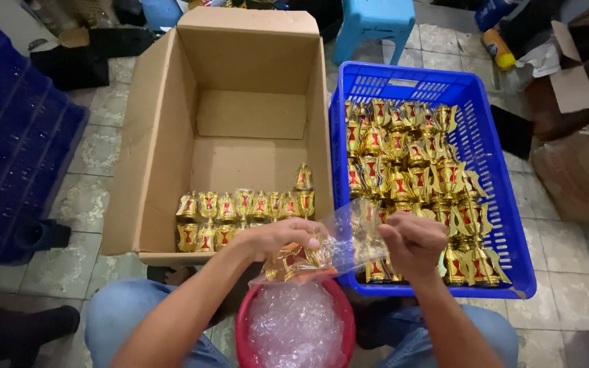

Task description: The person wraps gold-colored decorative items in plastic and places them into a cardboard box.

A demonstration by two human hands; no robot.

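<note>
My left hand (277,240) grips a gold and red lantern-shaped ornament (299,259) that lies inside a clear plastic bag (341,247). My right hand (414,242) pinches the other end of that bag, fingers closed on the film. Both hands hover above a red bucket (243,326) filled with clear plastic bags. An open cardboard box (165,129) ahead on the left holds rows of wrapped gold ornaments (240,208) along its near wall. A blue plastic crate (495,177) on the right is packed with many gold and red ornaments (410,163).
I sit with knees in blue jeans (121,307) on a tiled floor (83,204). A dark blue crate (8,143) stands at the left. A light blue stool (376,20) is behind the box. Cardboard and bags (574,95) pile up at the right.
</note>
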